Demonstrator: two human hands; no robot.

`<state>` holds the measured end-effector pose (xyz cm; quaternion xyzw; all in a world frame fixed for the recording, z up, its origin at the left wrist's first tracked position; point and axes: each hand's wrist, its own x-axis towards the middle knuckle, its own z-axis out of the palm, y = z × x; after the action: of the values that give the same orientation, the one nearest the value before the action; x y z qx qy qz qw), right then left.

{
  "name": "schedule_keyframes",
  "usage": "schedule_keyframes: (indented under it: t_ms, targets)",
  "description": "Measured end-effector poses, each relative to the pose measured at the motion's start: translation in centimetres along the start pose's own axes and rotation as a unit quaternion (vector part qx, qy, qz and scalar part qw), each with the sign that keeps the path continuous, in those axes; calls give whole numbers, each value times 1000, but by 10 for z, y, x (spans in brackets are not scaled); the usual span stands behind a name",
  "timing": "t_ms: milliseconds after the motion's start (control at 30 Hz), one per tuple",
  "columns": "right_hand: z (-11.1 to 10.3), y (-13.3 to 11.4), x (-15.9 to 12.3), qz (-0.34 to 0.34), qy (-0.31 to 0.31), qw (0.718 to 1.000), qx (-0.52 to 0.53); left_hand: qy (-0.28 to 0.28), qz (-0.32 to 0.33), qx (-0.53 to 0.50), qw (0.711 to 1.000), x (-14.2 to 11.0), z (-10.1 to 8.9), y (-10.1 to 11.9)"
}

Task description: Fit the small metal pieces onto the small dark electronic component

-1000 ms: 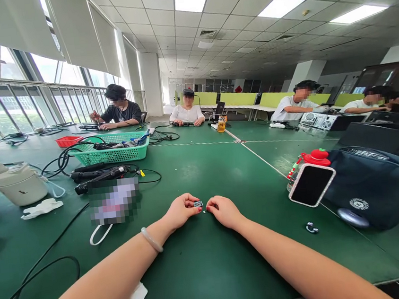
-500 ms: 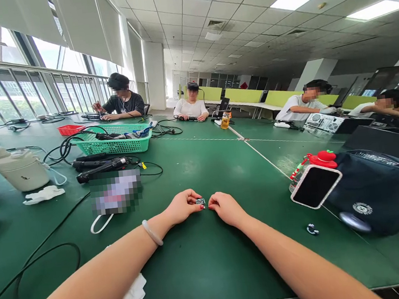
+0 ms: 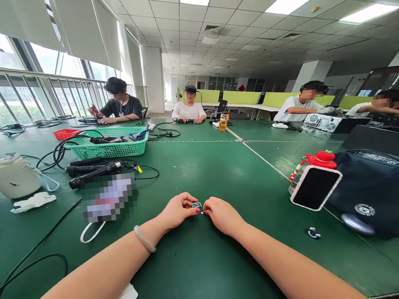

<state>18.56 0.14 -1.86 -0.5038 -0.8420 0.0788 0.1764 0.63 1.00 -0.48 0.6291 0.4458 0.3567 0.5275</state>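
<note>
Over the green table (image 3: 198, 273), my left hand (image 3: 177, 211) pinches a small dark circuit board (image 3: 196, 205) with white markings between thumb and fingers. Close beside it on the right, my right hand (image 3: 223, 216) has thumb and forefinger pinched together. A tiny pale piece (image 3: 202, 211) shows at those fingertips, just below the board's right corner; its kind is too small to make out. I cannot tell whether it touches the board.
Left of my hands lie a strapped pouch (image 3: 110, 197), black rod-like devices (image 3: 97, 173) and a green basket (image 3: 114, 149) of cables. To the right are a propped phone (image 3: 316, 187), a dark bag (image 3: 378, 188) and a small ring-shaped object (image 3: 314, 232). Several people sit farther off.
The view has shifted slightly, so most nearby things sit a little farther left. The pale piece at my right fingertips now hangs lower, where before it lay level beside my left thumb.
</note>
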Motion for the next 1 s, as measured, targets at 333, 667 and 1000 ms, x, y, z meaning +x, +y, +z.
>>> schedule_keyframes:
  t_ms: [333, 667, 1000]
  targets:
    - [0, 4, 0, 10, 0, 1000, 28, -2, -2, 5, 1000, 0, -1, 0]
    - [-5, 7, 1, 27, 45, 998, 23, 7, -6, 16, 1000, -2, 0, 3]
    - [-14, -13, -2, 0, 117, 990, 84, -9, 11, 0, 1000, 2, 2, -5]
